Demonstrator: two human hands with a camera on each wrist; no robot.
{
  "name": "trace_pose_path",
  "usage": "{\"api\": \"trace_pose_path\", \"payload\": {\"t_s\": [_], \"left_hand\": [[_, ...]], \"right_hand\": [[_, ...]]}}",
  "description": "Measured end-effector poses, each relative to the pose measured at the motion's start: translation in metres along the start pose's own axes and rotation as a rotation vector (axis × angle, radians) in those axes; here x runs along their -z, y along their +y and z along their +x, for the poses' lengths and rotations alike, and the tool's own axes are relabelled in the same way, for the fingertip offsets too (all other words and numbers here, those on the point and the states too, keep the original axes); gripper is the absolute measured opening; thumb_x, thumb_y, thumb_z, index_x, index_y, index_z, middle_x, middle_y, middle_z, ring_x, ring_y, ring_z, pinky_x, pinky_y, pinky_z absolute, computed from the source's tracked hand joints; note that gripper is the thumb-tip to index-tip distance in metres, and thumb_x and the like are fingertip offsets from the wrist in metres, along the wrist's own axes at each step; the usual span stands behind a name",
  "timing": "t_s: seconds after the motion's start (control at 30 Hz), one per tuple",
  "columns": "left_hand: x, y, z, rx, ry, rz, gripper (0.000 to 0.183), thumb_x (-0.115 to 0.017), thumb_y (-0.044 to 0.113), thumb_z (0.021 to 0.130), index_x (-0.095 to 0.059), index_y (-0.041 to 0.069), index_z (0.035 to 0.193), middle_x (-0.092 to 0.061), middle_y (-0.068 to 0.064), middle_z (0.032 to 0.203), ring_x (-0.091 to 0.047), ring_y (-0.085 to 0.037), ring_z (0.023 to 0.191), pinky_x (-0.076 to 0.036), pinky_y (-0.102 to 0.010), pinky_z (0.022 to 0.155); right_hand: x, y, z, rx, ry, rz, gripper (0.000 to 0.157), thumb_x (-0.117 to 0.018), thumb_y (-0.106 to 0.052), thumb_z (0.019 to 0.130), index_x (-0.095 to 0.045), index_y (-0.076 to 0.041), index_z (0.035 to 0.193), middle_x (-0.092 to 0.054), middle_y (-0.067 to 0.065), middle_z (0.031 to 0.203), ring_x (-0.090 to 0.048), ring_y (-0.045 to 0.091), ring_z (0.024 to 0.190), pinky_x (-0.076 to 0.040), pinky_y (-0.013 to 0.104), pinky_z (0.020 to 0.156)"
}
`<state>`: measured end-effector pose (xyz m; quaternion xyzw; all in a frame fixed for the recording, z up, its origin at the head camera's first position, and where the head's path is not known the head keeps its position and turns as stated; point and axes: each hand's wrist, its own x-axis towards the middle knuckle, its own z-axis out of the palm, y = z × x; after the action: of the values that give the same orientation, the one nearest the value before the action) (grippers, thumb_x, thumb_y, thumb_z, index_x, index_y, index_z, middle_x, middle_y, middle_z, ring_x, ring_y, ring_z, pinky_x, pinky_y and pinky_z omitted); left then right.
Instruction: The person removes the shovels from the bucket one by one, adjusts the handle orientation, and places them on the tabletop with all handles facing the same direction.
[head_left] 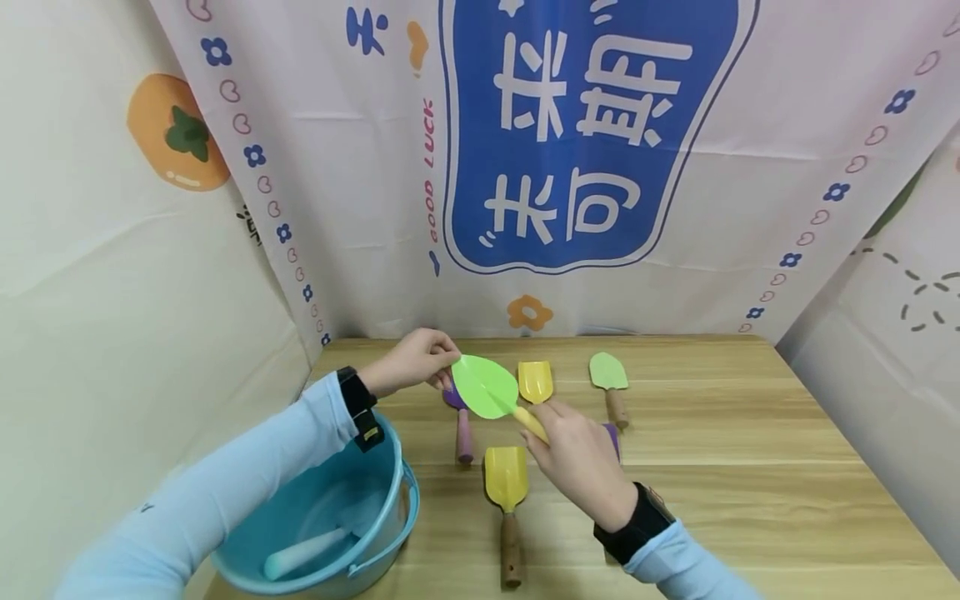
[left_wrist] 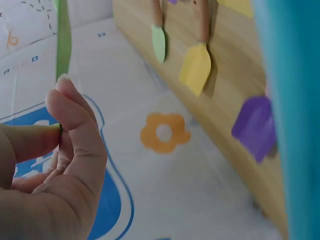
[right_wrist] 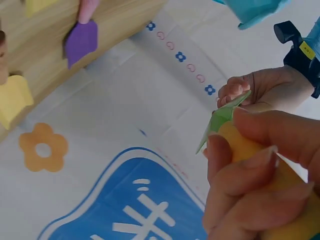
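Observation:
A toy shovel with a bright green blade (head_left: pixel 486 387) and a yellow handle (head_left: pixel 530 424) is held above the table between both hands. My left hand (head_left: pixel 417 360) pinches the tip of the blade between thumb and fingers; in the left wrist view the blade (left_wrist: pixel 63 40) shows nearly edge-on. Around the yellow handle curl the fingers of my right hand (head_left: pixel 581 458), also close up in the right wrist view. Below lie a purple shovel with a pink handle (head_left: pixel 464 437) and a yellow shovel with a wooden handle (head_left: pixel 507 475).
A blue bucket (head_left: pixel 397 500) stands at the left under my left forearm, with a pale blue handle (head_left: pixel 307 552) lying inside. Farther back lie another yellow shovel (head_left: pixel 535 381) and a light green one (head_left: pixel 608 372). A purple blade (head_left: pixel 612 433) is mostly hidden behind my right hand.

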<state>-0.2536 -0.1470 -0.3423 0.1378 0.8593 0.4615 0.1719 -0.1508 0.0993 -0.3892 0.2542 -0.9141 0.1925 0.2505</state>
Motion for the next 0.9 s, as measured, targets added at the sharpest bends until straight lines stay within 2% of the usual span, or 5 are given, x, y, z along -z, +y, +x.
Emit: {"api": "trace_pose_path", "payload": {"t_s": [0.1,0.27,0.57,0.7,0.9], "left_hand": [[-0.009,0.001,0.009,0.012,-0.003,-0.01,0.016,-0.05,0.008,0.096,-0.057,-0.005,0.101,-0.062,-0.016,0.08,-0.062,-0.022,0.063,-0.055,-0.029,0.059],[-0.023,0.005,0.023,-0.026,0.005,0.009,0.014,-0.05,0.007,0.095,-0.058,-0.005,0.097,-0.062,-0.013,0.076,-0.062,-0.025,0.063,-0.054,-0.028,0.055],[-0.047,0.025,0.058,-0.096,0.007,0.081,0.013,-0.05,0.006,0.095,-0.059,-0.004,0.097,-0.062,-0.011,0.075,-0.06,-0.018,0.058,-0.053,-0.025,0.055],[-0.065,0.031,0.075,-0.124,0.003,0.117,0.013,-0.051,0.004,0.095,-0.059,-0.004,0.098,-0.061,-0.011,0.077,-0.062,-0.024,0.063,-0.054,-0.024,0.055],[-0.096,0.038,0.097,-0.141,-0.018,0.123,0.014,-0.052,0.005,0.094,-0.062,-0.004,0.096,-0.062,-0.01,0.077,-0.059,-0.015,0.057,-0.054,-0.024,0.056]], "right_hand": [[-0.002,0.004,-0.007,-0.028,0.015,-0.012,0.026,-0.077,-0.019,0.074,-0.068,-0.008,0.097,-0.062,-0.001,0.082,-0.058,0.01,0.062,-0.045,0.023,0.046],[-0.002,0.012,-0.018,-0.095,-0.001,0.014,0.028,-0.075,-0.022,0.078,-0.067,-0.01,0.101,-0.065,0.001,0.088,-0.061,0.013,0.068,-0.049,0.027,0.051],[0.014,0.036,-0.054,-0.306,-0.042,0.039,0.029,-0.077,-0.026,0.076,-0.068,-0.005,0.095,-0.059,-0.001,0.078,-0.048,0.006,0.061,-0.042,0.02,0.049],[0.016,0.046,-0.07,-0.319,-0.01,-0.015,0.027,-0.079,-0.026,0.073,-0.07,-0.005,0.087,-0.055,-0.003,0.073,-0.045,0.007,0.062,-0.037,0.018,0.048],[0.011,0.059,-0.09,-0.318,0.088,-0.022,0.023,-0.081,-0.018,0.069,-0.07,-0.002,0.082,-0.052,-0.003,0.067,-0.042,0.004,0.056,-0.036,0.017,0.045]]}}
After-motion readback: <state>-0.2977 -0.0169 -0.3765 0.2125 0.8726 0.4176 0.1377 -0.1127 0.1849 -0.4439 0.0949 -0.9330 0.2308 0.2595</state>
